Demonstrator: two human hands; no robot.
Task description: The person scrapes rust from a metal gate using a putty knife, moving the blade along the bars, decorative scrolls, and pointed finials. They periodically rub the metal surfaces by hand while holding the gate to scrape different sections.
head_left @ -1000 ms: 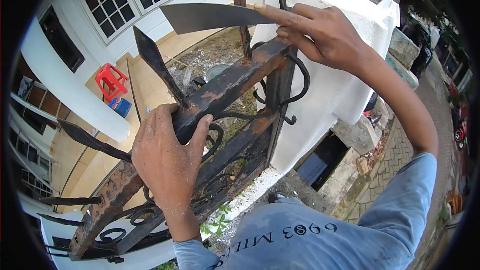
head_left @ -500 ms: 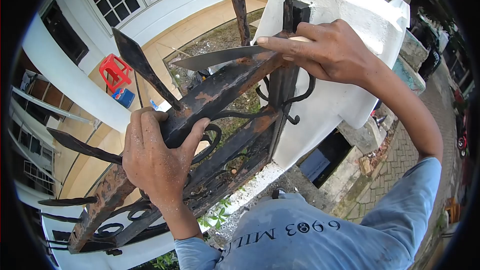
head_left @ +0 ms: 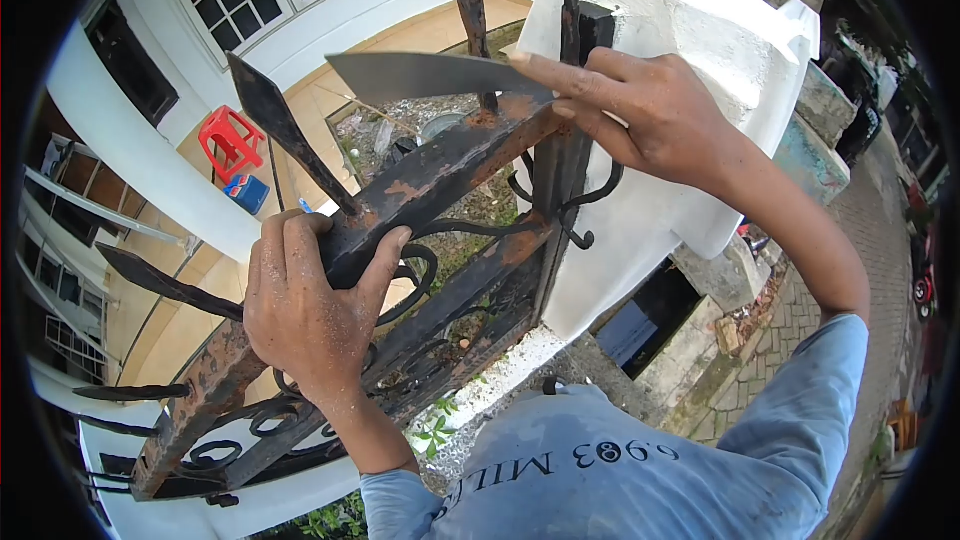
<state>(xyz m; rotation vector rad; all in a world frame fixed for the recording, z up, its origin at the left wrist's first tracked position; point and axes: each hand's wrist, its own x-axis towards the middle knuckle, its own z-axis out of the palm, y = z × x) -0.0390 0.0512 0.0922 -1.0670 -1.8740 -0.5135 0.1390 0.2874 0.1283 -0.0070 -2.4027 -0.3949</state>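
Rusty patches and dark paint cover the iron fence, whose pointed bars stick up. My left hand is wrapped over its top rail at the centre left, thumb on the near side. At the upper right, my right hand is closed on a knife, with the index finger stretched along it; the handle is mostly hidden in the hand. The wide grey knife blade points left, above the rail and in front of a spike.
A white pillar adjoins the fence's right end. Beyond the fence are a red stool, a blue container and a white column. A paved lane runs along the right.
The blade has lifted off the rail's rusty edge and shows more of its flat side. My right hand has shifted slightly left. My left hand stays on the rail.
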